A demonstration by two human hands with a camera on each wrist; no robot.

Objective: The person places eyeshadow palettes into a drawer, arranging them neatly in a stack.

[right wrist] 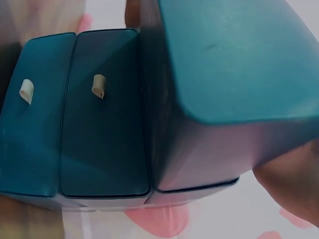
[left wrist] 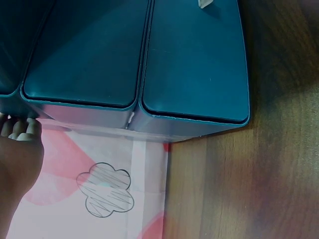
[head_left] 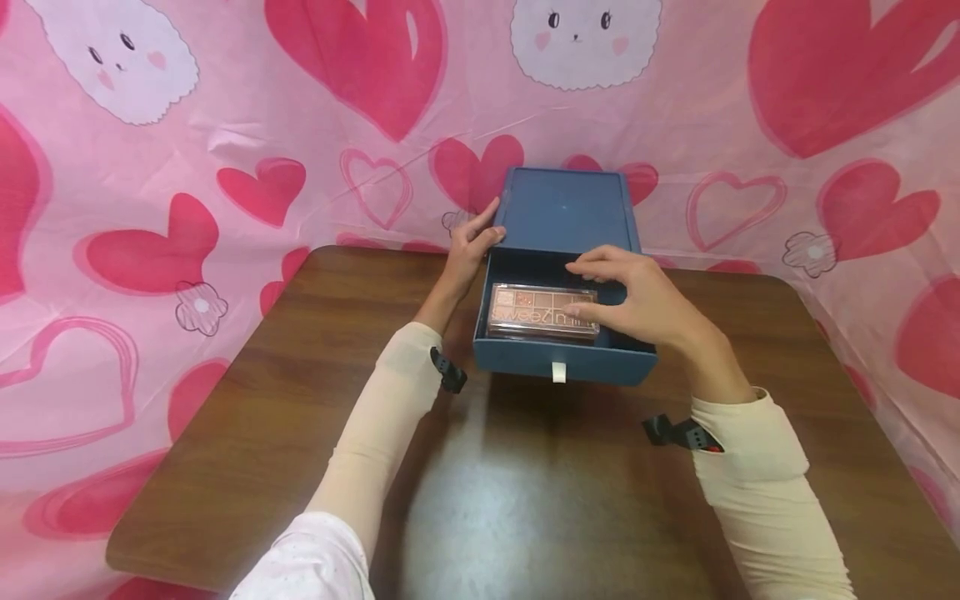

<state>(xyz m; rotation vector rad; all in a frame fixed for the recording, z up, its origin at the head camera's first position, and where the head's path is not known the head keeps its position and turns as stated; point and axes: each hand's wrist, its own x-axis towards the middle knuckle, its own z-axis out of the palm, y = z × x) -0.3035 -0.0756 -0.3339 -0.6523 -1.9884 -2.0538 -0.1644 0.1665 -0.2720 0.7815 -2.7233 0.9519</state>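
A dark blue drawer box (head_left: 566, 208) stands at the back of the table with its top drawer (head_left: 510, 357) pulled out. Inside the drawer lies an eyeshadow palette (head_left: 525, 312) with a clear lid and lettering. Over the palette's right part hovers my right hand (head_left: 648, 300), thumb extended above the lid and fingers loosely bent behind it; contact is hard to tell. My left hand (head_left: 472, 246) rests its fingers against the box's left side. The left wrist view shows that hand (left wrist: 20, 154) beside the box; in the right wrist view, the drawer mostly hides my right hand (right wrist: 294, 184).
Two lower drawers appear closed, each with a pale pull tab (right wrist: 98, 85). The brown wooden table (head_left: 300, 400) extends to both sides and in front. Behind it hangs a pink cloth (head_left: 247, 100) with hearts.
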